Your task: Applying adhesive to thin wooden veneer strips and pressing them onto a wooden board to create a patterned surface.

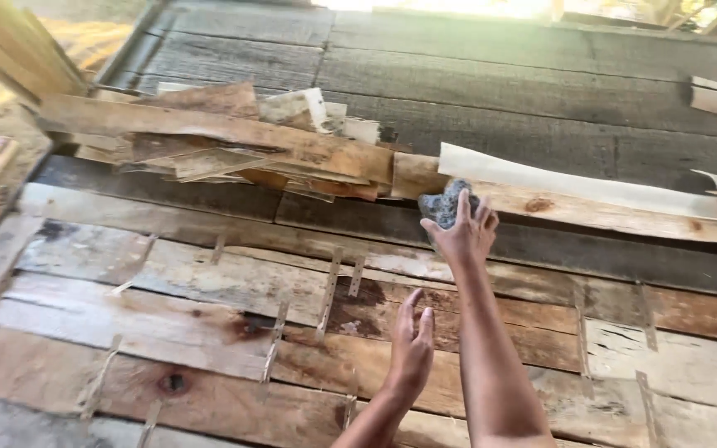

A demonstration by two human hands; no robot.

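From the head camera: the right hand (464, 235) stretches forward, fingers clamped round a dark grey, lumpy rock (444, 204), lifted clear of the patched sheet of pale wood veneer strips (209, 282) below it. The left hand (411, 348) hovers nearer the body, flat and empty. Beyond the rock lies a loose heap of thin veneer offcuts (226, 141), probably set aside there.

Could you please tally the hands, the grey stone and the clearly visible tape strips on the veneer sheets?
Hands: 2, left hand and right hand
Grey stone: 1
Tape strips: about 12; some are too faint to count
Total: about 15
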